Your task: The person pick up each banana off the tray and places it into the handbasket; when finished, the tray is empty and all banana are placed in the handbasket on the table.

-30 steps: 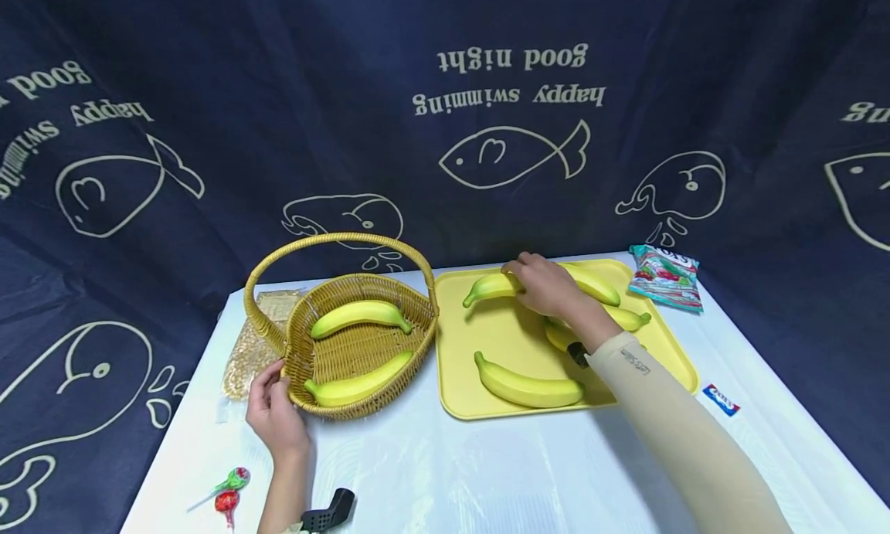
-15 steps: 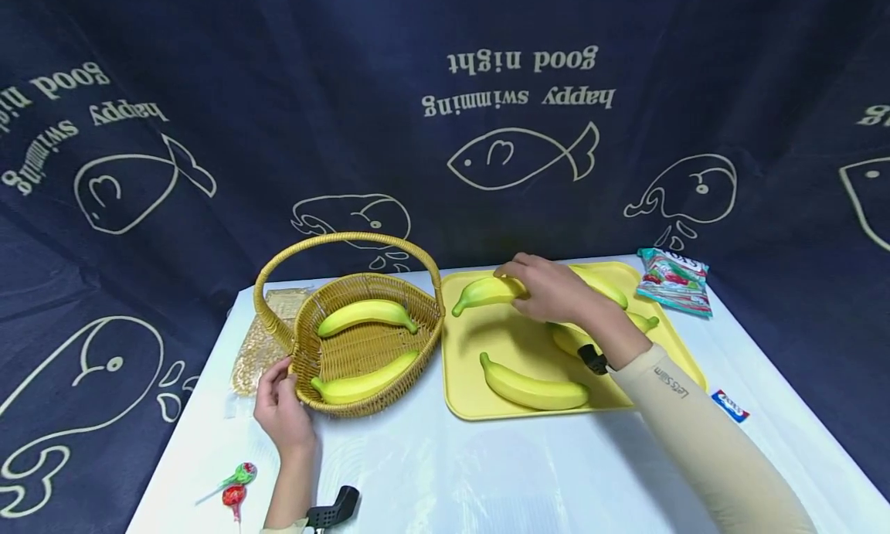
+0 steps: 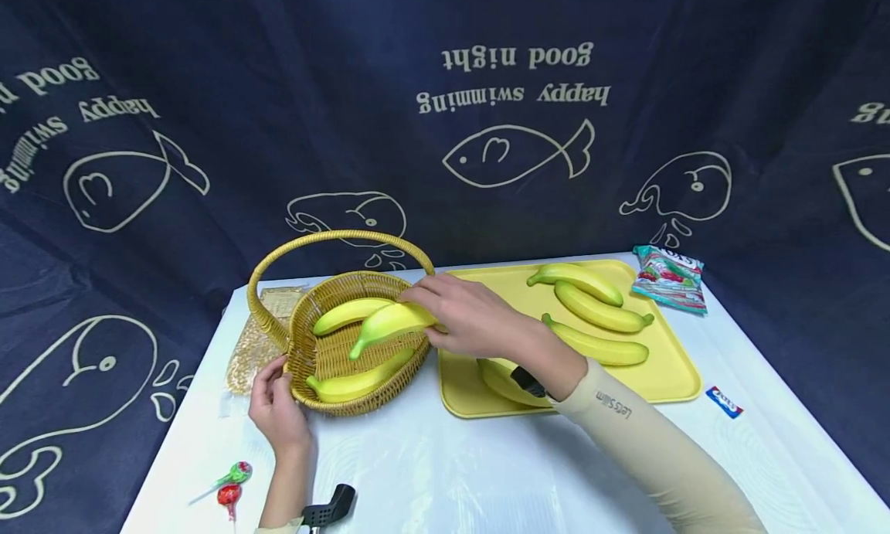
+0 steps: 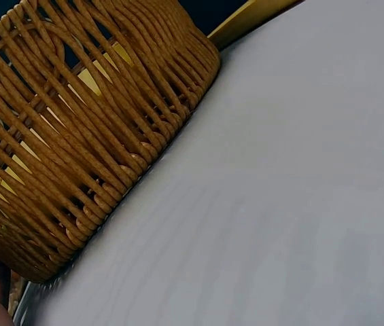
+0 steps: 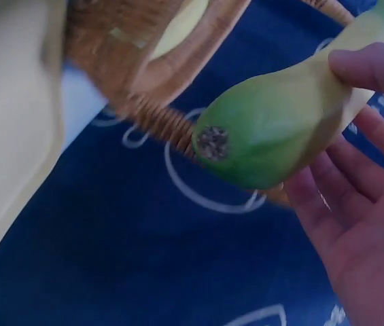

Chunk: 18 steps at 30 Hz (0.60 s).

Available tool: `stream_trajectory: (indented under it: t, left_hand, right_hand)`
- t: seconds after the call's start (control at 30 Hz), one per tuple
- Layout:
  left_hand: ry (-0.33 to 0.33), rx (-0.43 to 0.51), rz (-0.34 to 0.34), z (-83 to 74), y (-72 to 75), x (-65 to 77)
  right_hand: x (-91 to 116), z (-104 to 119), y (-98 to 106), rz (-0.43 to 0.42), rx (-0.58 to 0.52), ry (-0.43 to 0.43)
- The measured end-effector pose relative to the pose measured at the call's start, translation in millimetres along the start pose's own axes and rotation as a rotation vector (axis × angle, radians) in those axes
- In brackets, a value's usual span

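My right hand [image 3: 476, 318] grips a yellow banana [image 3: 389, 325] with a greenish stem, over the right side of the wicker basket [image 3: 303, 356]. In the right wrist view, thumb and fingers wrap the banana [image 5: 266, 129], its dark blunt end toward the camera. My left hand [image 3: 278, 410] holds the basket's left rim, thumb and fingers on either side. Inside the basket, one banana [image 3: 344, 315] lies at the back, partly covered by the held one, and another banana [image 3: 358, 383] along the front. The left wrist view shows the basket's woven side [image 4: 90, 142].
Several more bananas lie on a yellow tray [image 3: 459, 403] right of the basket. A teal snack bag [image 3: 670, 279] and a small blue packet [image 3: 725, 403] sit beyond it. Two lollipops [image 3: 229, 494] lie front left, and a clear bag [image 3: 252, 356] behind the basket. Its tall handle [image 3: 334, 238] arches overhead.
My right hand has lifted the banana from the back left of the tray and carried it left over the basket. My left hand stays at the basket's rim.
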<state>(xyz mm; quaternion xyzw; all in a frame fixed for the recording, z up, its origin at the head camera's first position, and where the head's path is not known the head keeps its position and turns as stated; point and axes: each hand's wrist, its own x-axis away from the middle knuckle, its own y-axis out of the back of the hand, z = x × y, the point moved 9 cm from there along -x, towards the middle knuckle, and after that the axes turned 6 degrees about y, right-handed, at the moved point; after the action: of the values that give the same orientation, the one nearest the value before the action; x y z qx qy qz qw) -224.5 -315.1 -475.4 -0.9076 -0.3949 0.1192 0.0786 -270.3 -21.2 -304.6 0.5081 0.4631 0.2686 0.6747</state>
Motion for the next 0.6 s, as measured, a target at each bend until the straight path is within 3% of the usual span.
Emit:
stream_trajectory:
  t: [0.27,0.6]
  left_hand:
    - [0.0,0.013,-0.004,-1.7,-0.2,0.1]
    - [0.006,0.016,-0.005,-0.2,0.2,0.7]
  right_hand:
    - [-56,11,-37,0.1,0.11,-0.01]
    - [-110,7,-102,0.358,0.213,-0.055]
